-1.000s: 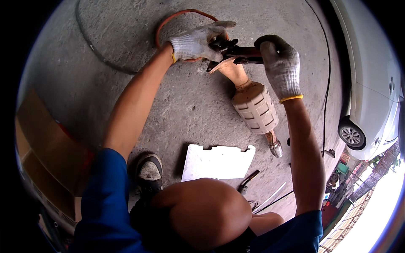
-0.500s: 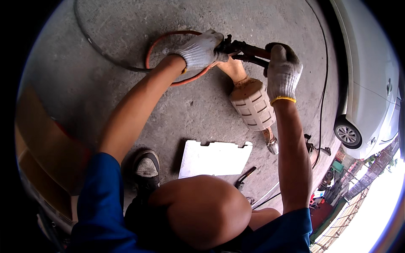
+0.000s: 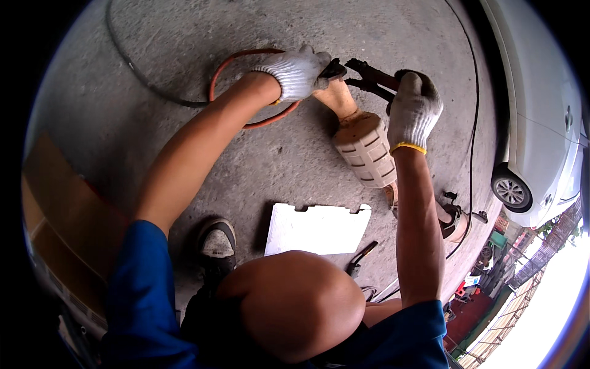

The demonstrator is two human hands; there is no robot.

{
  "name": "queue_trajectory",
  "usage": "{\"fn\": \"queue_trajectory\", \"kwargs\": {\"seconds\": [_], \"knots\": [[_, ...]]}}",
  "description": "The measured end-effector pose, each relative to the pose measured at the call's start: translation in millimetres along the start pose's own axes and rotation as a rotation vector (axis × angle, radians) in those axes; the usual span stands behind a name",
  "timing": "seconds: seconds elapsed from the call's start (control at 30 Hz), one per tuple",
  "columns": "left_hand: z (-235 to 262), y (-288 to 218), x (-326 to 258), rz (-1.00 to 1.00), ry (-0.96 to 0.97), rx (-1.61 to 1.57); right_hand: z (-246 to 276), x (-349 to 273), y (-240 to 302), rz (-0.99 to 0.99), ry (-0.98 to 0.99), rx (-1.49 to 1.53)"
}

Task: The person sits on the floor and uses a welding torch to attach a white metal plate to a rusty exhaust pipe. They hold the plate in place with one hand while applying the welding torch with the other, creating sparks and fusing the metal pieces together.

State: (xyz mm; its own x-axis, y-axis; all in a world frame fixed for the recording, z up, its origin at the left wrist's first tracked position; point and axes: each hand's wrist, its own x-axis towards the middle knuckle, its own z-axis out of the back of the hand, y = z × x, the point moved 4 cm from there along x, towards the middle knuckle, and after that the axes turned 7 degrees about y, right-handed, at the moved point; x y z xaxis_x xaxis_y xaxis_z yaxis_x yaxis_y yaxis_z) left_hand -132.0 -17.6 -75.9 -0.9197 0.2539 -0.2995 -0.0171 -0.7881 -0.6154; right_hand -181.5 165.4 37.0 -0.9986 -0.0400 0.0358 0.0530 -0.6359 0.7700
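A ribbed, cream-coloured metal canister with a rusty pipe stub, a catalytic-converter-shaped part (image 3: 364, 146), is seen lying on the rough grey concrete floor (image 3: 184, 74); whether anything is inside it cannot be told. At the upper end of this part, one dark long-handled cutter (image 3: 369, 77) is held. The left hand (image 3: 296, 74), in a white knitted glove, is closed around one handle just left of the pipe stub, fingers curled together on it. The right hand (image 3: 413, 109), in a matching glove with a yellow cuff, is clenched on the other handle just right of the part's body. Two gloves are counted, one on each hand. Left of the part, one loop of orange hose (image 3: 246, 67) is laid on the concrete, and one thin black cable (image 3: 147, 83) is curved beyond it. Below the part, one flat white rectangular board with notched edge (image 3: 316, 229) is lying, and one dark shoe with a pale toe (image 3: 216, 243) is seen further left of that board. Right of the part, one white car (image 3: 541, 123) is parked, with one wheel visible.
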Motion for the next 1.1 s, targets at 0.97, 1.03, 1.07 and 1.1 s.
{"fn": "queue_trajectory", "kwargs": {"seconds": [0.97, 1.03, 1.07, 1.1], "knots": [[1.1, 8.9, 8.3, 0.060, -0.052, -0.376, -19.0, 5.5, 33.2, 0.356, 0.218, -0.569], [-5.1, 12.2, 8.4, 0.029, -0.137, -0.377, -13.2, 1.8, 22.5, 0.385, 0.193, -0.463], [-6.8, 12.8, 8.5, 0.010, -0.178, -0.378, -11.9, -0.2, 19.7, 0.439, 0.172, -0.448], [-10.6, 17.3, 9.2, 0.030, -0.122, -0.460, -12.5, -0.6, 16.9, 0.463, 0.170, -0.458]]}}
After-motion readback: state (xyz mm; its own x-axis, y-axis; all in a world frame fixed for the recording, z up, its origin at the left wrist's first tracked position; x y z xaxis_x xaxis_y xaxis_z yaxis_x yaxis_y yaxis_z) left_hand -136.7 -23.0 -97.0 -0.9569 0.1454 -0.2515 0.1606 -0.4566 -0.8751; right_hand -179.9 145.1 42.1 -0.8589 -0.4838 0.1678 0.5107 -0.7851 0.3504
